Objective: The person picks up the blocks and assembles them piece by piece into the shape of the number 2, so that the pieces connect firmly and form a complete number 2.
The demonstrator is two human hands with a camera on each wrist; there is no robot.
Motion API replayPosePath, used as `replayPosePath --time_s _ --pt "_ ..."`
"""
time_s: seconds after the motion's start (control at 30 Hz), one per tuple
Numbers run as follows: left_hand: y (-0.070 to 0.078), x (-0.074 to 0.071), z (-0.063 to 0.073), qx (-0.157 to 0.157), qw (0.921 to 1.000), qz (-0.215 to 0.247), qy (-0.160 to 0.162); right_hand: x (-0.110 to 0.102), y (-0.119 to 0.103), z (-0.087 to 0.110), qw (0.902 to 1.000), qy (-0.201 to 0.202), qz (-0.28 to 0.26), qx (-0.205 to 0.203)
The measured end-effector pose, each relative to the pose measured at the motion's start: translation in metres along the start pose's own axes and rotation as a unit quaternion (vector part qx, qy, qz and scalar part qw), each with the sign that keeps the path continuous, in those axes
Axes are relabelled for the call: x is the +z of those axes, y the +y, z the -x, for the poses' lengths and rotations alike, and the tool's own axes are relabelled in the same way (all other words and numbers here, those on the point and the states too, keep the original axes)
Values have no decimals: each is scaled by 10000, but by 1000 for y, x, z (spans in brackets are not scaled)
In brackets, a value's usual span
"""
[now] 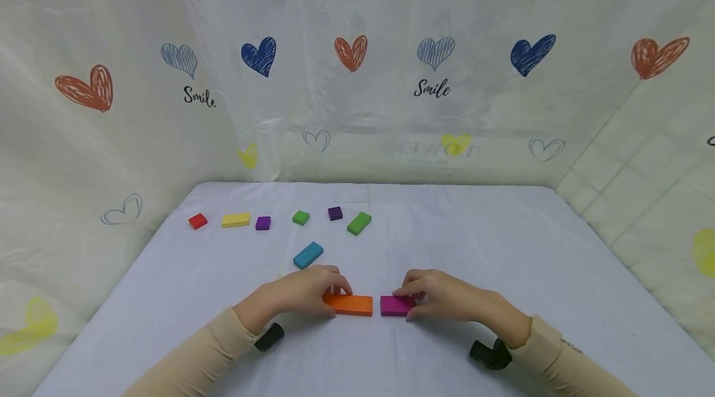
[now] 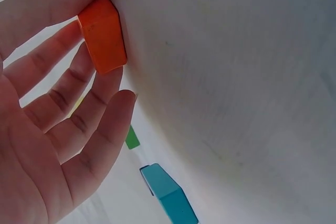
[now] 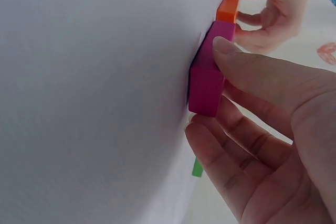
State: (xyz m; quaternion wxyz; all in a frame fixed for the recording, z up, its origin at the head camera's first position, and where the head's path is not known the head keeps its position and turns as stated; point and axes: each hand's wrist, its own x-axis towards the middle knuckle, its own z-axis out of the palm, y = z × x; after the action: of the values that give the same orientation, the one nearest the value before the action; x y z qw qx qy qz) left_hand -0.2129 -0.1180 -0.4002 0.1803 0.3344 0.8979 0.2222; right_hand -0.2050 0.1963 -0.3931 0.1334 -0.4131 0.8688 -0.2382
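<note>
My left hand (image 1: 314,290) pinches an orange block (image 1: 354,304) by its left part, thumb on the near long side and fingers on the far side. The same grip shows in the left wrist view, where the orange block (image 2: 104,35) lies low on the white cloth. To the right, my right hand (image 1: 447,295) pinches a magenta block (image 1: 395,306) at its right end. In the right wrist view the thumb presses one side of the magenta block (image 3: 207,85). Both blocks lie flat, end towards end, with a narrow gap between them in the head view.
Just beyond the left hand lies a blue block (image 1: 308,255). Farther back are a red block (image 1: 198,221), a yellow block (image 1: 236,220), a purple block (image 1: 263,223), a small green block (image 1: 300,218), a dark purple block (image 1: 335,213) and a longer green block (image 1: 359,223).
</note>
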Motion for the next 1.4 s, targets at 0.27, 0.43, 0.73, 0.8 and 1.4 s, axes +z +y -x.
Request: replayPosePath --time_s 0.27,0.43,0.73,0.8,1.4 --pt "1 1 -2 147 9999 -17 11 3 1 -2 10000 8 17 -87" --pt "5 0 -2 105 9999 18 4 4 1 -4 10000 -15 33 -63" --pt "7 2 -2 101 9999 118 -14 5 -2 -6 9998 -8 -63 -188" --pt "7 2 -1 113 9999 113 -5 6 -1 -5 9998 -13 -62 -193" --pt "7 0 -5 22 10000 1 -28 4 -2 -5 9997 -6 142 -219"
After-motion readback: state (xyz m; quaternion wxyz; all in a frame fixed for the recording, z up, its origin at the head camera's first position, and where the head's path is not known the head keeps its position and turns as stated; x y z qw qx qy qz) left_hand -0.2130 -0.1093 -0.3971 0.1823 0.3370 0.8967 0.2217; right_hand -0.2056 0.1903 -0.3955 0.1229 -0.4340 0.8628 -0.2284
